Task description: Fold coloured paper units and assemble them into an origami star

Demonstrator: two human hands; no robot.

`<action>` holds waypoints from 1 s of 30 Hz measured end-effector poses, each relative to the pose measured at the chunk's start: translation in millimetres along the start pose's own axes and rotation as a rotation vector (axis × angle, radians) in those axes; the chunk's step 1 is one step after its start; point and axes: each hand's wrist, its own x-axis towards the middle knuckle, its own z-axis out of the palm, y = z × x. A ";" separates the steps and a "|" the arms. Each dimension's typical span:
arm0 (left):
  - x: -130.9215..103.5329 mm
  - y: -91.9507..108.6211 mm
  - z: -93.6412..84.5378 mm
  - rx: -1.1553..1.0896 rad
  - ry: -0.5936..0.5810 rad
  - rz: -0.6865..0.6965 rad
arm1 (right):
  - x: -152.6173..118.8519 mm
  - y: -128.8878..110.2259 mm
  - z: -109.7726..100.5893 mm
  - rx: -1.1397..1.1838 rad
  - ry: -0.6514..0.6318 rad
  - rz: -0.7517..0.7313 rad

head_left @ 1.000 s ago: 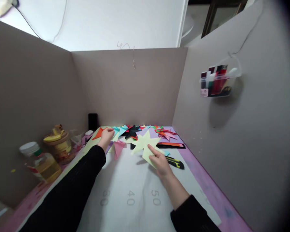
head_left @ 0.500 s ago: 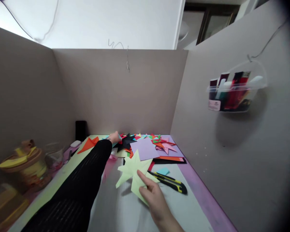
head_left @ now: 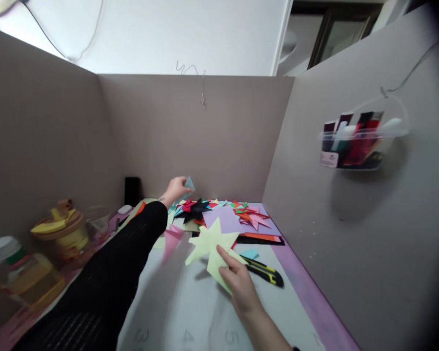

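My left hand [head_left: 176, 189] reaches to the far side of the table and pinches a light blue paper piece [head_left: 189, 183], raised above the paper pile. In my right hand [head_left: 239, 282] is a pale green paper star [head_left: 212, 243], gripped by its lower right part, with thumb and index finger on it. Behind the star lies a lilac sheet [head_left: 224, 219]. A black paper star [head_left: 193, 210] and a pink star [head_left: 256, 218] rest in the pile. A folded pink piece [head_left: 172, 239] lies left of the green star.
A black and yellow cutter [head_left: 265, 272] lies right of the green star, near a small blue scrap [head_left: 249, 254]. Pots [head_left: 71, 239] and a white-lidded jar [head_left: 7, 251] stand at the left. A clear tub [head_left: 351, 148] hangs on the right wall.
My left hand has lifted from the pile with the light blue piece in it. The view has shifted slightly, and my right hand still holds the green star.
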 end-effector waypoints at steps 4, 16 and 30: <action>-52.8 46.0 -50.2 -0.639 0.172 0.129 | 2.5 -3.8 -4.8 0.047 0.054 -0.082; -248.4 -5.0 -1.5 -1.087 -0.118 -0.332 | -5.7 10.3 5.8 -0.220 -0.258 -0.252; -252.8 -21.2 7.2 -1.084 -0.089 -0.255 | -13.7 1.8 4.8 -0.577 -0.449 -0.390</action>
